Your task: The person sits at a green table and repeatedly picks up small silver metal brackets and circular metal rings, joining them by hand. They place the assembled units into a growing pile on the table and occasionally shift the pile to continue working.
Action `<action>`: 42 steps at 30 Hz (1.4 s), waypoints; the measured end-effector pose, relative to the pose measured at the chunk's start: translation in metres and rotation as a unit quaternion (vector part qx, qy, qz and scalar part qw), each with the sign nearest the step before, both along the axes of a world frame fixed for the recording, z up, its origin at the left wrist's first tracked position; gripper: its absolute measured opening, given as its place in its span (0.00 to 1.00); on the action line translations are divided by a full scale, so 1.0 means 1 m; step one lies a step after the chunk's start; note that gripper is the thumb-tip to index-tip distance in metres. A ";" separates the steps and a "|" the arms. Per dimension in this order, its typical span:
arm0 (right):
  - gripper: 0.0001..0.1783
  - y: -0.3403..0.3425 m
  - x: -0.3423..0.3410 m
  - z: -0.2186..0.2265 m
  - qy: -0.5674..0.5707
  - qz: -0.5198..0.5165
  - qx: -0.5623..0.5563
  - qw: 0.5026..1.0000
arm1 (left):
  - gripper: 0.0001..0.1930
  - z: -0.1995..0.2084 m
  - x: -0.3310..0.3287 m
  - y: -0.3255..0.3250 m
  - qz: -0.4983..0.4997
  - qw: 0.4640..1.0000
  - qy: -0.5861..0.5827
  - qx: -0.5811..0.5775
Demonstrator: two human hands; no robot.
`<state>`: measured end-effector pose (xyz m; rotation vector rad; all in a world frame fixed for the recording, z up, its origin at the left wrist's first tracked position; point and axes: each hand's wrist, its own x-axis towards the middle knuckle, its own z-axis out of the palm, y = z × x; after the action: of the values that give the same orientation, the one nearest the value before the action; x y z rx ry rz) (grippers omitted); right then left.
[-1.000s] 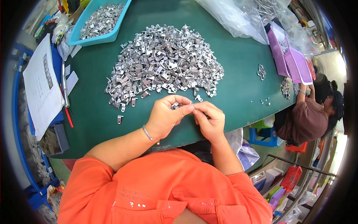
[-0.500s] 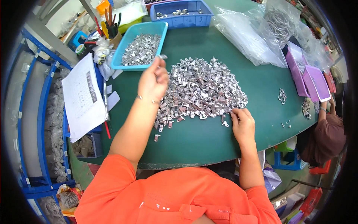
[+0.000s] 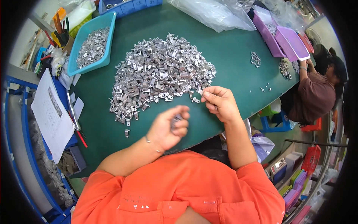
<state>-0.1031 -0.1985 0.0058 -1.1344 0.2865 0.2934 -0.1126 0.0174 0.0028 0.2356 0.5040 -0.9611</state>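
A broad heap of small silvery metal brackets (image 3: 160, 69), each a bent tab with a hole, lies on the green table (image 3: 231, 56). My right hand (image 3: 222, 102) is at the heap's near right edge, thumb and forefinger pinched on one bracket (image 3: 200, 92). Close to the table's front edge, my left hand (image 3: 167, 127) is curled palm-up around greyish metal brackets (image 3: 176, 120), blurred by motion. A few loose brackets lie between the hands and the heap, and one single bracket (image 3: 127, 133) sits apart at the near left.
A teal bin (image 3: 109, 48) of similar brackets stands at the far left, beside printed sheets (image 3: 52, 115). Clear plastic bags (image 3: 216, 15) lie at the back. Purple baskets (image 3: 289, 41) and metal rings (image 3: 255, 59) are on the right. Another person (image 3: 317, 93) sits beyond.
My left hand has come from the teal bin back towards me, near my right hand. My right hand now pinches a bracket clear of the heap. The view has swung right.
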 end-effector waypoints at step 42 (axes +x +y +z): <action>0.07 0.047 -0.002 -0.015 -0.284 -0.023 -0.636 0.717 | 0.16 -0.022 -0.023 -0.012 -0.054 0.995 -0.020 -0.085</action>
<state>-0.1051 -0.1519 -0.0094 -2.5104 -0.0981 -0.4180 -0.1356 0.0057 -0.0194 0.1285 0.3733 -1.0978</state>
